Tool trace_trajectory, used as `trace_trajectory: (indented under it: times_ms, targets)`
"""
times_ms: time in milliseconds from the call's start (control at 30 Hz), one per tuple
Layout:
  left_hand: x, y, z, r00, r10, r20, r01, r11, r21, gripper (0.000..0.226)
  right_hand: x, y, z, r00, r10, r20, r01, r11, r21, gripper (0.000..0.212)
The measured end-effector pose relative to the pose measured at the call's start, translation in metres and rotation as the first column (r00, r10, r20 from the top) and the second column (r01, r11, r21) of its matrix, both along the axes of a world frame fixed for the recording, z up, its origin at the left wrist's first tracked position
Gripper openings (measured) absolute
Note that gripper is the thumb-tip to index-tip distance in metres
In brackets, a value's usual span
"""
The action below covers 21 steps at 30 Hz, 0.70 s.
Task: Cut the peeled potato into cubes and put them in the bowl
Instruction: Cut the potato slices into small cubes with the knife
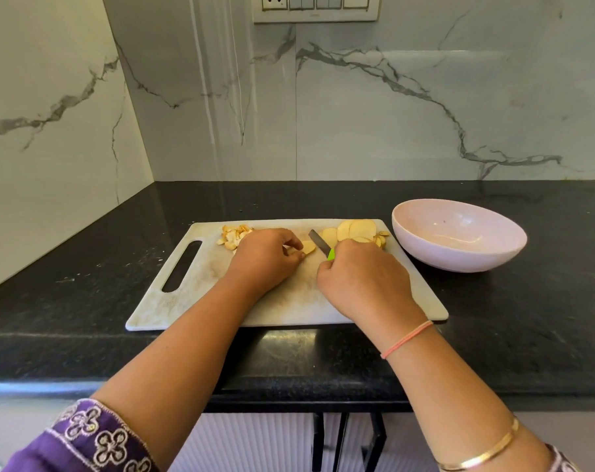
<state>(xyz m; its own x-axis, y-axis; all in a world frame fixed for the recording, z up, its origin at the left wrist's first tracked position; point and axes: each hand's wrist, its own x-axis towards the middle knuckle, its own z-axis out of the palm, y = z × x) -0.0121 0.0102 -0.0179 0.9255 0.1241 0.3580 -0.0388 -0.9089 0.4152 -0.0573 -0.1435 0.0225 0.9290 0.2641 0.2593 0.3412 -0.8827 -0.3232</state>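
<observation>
Gripping a knife (320,245), the right hand (364,277) cuts beside the left hand (265,257), whose fingers (294,245) pinch a potato piece (308,247); slices (355,231) lie just beyond.

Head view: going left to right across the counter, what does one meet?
Board's handle slot → peel pile → left hand → knife → potato slices → bowl.

White grey-veined marble walls (391,114) cornering upper left, switch panel (316,6) top centre, black speckled countertop (528,318) mid-frame, ribbed white cabinet fronts (255,444) bottom.
</observation>
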Motion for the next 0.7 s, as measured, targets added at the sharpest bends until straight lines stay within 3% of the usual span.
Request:
trace_trajectory:
  times_ms: [567,700]
  targets:
    - [0.003,-0.002,-0.001,0.999,0.030,0.043,-0.030,0.999,-0.013,0.014,0.005,0.009,0.018,1.000,0.000,0.000,0.000,0.996,-0.090,0.008]
    - [0.003,-0.009,0.002,0.997,0.070,0.025,-0.070,0.997,-0.013,0.014,0.006,0.012,0.014,0.999,0.028,0.041,-0.021,0.988,-0.151,0.014]
